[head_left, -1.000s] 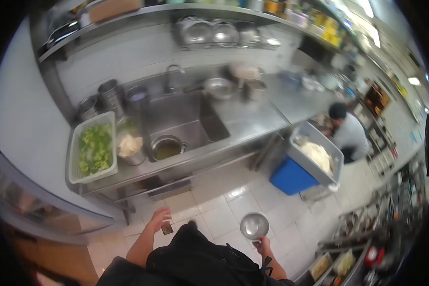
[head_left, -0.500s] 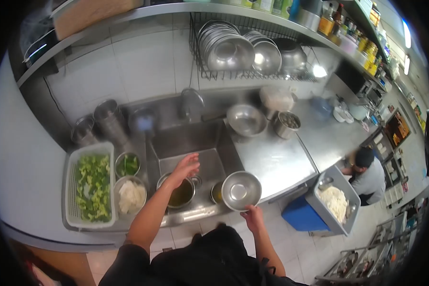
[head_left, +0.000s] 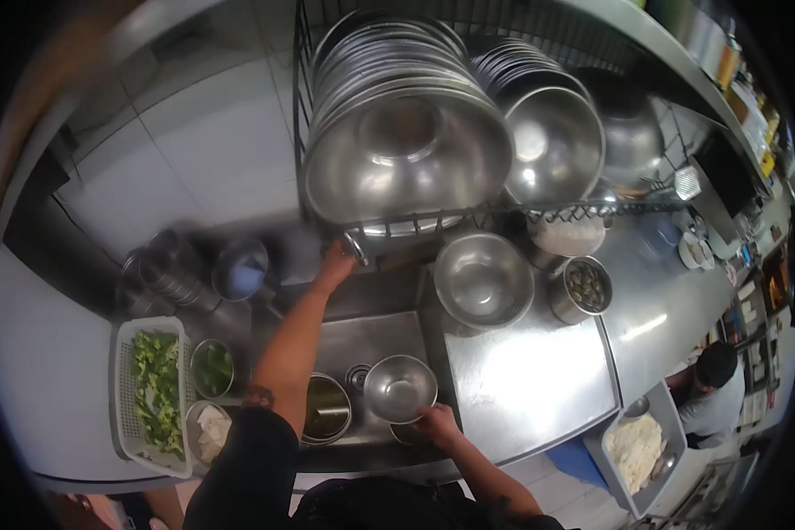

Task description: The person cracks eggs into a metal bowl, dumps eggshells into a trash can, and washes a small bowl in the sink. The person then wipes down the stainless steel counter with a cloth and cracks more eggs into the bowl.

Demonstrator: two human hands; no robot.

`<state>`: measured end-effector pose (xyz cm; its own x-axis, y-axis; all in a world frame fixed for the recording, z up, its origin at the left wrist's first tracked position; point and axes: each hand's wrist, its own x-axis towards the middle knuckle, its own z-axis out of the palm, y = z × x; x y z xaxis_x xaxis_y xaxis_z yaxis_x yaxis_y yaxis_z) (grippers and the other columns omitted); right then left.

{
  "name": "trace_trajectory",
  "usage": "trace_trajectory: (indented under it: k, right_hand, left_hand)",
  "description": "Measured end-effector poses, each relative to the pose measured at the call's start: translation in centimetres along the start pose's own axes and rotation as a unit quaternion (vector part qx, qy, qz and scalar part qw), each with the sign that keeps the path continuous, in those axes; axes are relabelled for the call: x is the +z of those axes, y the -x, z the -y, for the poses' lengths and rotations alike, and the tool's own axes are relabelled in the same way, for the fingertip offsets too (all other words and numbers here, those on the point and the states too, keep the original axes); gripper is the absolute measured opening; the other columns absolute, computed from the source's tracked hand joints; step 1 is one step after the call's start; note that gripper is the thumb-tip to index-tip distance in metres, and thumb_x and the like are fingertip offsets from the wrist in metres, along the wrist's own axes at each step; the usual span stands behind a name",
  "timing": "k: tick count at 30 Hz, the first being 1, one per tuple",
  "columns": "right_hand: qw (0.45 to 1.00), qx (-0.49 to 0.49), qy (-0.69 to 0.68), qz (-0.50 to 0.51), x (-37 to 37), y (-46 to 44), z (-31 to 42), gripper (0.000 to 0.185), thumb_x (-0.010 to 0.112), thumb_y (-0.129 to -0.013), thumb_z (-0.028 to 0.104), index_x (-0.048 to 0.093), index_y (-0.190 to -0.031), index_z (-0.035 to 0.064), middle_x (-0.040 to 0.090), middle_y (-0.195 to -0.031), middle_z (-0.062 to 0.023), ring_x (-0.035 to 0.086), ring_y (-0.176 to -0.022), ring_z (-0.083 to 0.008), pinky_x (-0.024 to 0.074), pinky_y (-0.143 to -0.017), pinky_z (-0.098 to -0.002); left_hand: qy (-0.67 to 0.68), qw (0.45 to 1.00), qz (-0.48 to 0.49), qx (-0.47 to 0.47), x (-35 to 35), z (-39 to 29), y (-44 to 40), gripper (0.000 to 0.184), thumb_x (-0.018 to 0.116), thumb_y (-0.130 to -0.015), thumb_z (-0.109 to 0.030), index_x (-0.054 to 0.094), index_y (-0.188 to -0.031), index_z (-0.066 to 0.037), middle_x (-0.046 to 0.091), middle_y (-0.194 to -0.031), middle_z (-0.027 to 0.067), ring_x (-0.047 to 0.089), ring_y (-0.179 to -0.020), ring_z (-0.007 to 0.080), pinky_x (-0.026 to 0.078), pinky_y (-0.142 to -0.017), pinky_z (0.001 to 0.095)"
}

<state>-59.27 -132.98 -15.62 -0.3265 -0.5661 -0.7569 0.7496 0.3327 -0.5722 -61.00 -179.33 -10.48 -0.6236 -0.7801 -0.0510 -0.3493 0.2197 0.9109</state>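
My right hand (head_left: 437, 425) grips the rim of a stainless steel bowl (head_left: 401, 389) over the front part of the sink (head_left: 371, 331). The bowl looks bare inside. At the back of the sink, my left hand (head_left: 333, 268) is closed at the metal faucet (head_left: 355, 248), though its fingers are partly hidden. Below my left forearm stands a round metal pot (head_left: 329, 408) with dark liquid, partly covered by the arm. Under the held bowl, another container (head_left: 408, 435) shows only a sliver.
At left stand a basket of chopped greens (head_left: 156, 389), a bowl of green vegetables (head_left: 212, 368) and a bowl of white pieces (head_left: 210, 433). A rack of steel bowls (head_left: 406, 168) hangs ahead. A large bowl (head_left: 484, 281) and a pot of shellfish-like pieces (head_left: 583, 289) stand right. A person (head_left: 715, 397) crouches beyond.
My left hand has moved forward from above the sink to the faucet. My right hand has brought the bowl leftward over the sink. The view has moved closer to the bowl rack.
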Motion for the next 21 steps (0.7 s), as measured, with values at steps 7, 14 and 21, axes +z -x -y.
trace_trajectory:
  k: [7,14,21]
  right_hand:
    - [0.996,0.057,-0.066,0.022,-1.1,-7.5,0.1,0.02,0.071,-0.084,0.009,0.061,-0.099,0.0015,0.063,-0.09,-0.0099,0.066,-0.082,-0.0254,0.0577,-0.065,-0.0379]
    - [0.985,-0.149,0.071,0.042,-2.7,-17.7,-3.1,0.018,0.064,-0.086,0.011,0.06,-0.102,0.0028,0.06,-0.085,-0.0125,0.061,-0.072,-0.0256,0.0559,-0.066,-0.0398]
    - [0.986,0.105,-0.097,-0.08,6.1,-15.0,7.9,0.022,0.063,-0.088,0.017,0.057,-0.108,0.0098,0.059,-0.102,-0.0112,0.059,-0.084,-0.029,0.0532,-0.073,-0.0466]
  left_hand:
    - [-0.004,0.992,-0.114,0.057,9.5,6.9,9.5,0.062,0.069,-0.081,-0.008,0.051,-0.141,-0.005,0.064,-0.106,0.0173,0.065,-0.092,0.0221,0.052,-0.073,0.0372]
    - [0.289,0.906,-0.148,-0.27,20.0,14.2,9.9,0.025,0.074,-0.083,-0.013,0.069,-0.103,0.001,0.071,-0.092,0.0176,0.068,-0.081,0.0238,0.053,-0.068,0.0356]
    - [0.223,0.857,-0.257,-0.386,11.7,-1.8,11.4,0.017,0.074,-0.078,-0.012,0.071,-0.091,0.0,0.072,-0.093,0.0204,0.073,-0.088,0.0316,0.054,-0.068,0.0433]
